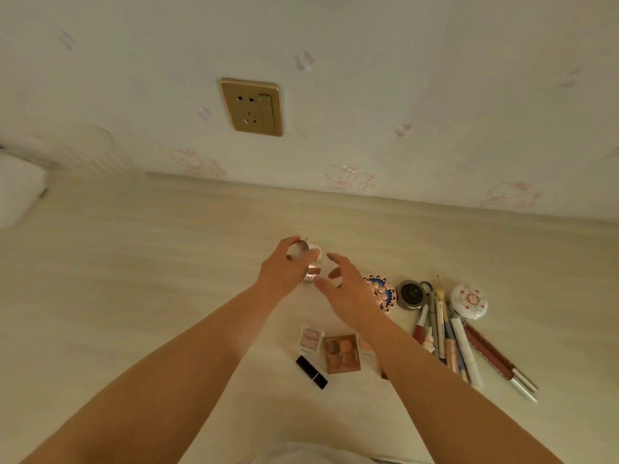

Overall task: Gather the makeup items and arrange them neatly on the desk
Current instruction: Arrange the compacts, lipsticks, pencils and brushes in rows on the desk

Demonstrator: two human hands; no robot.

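**Left grip on the round case**

Nearest on the table (134, 262) lie a black lipstick (311, 372) and an orange palette (342, 353). Farther out, the left hand (284, 267) grasps a round pink case (310, 262); the right hand (345, 289), fingers released, hovers just beside it.

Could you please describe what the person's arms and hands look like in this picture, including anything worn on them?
Both forearms are bare as far as the frame shows, with no sleeves in view. The left hand and right hand carry no gloves, and no watch, bracelet or ring is visible. The fingernails look short; whether they are painted is too blurred to tell. A pale garment shows at the bottom edge.
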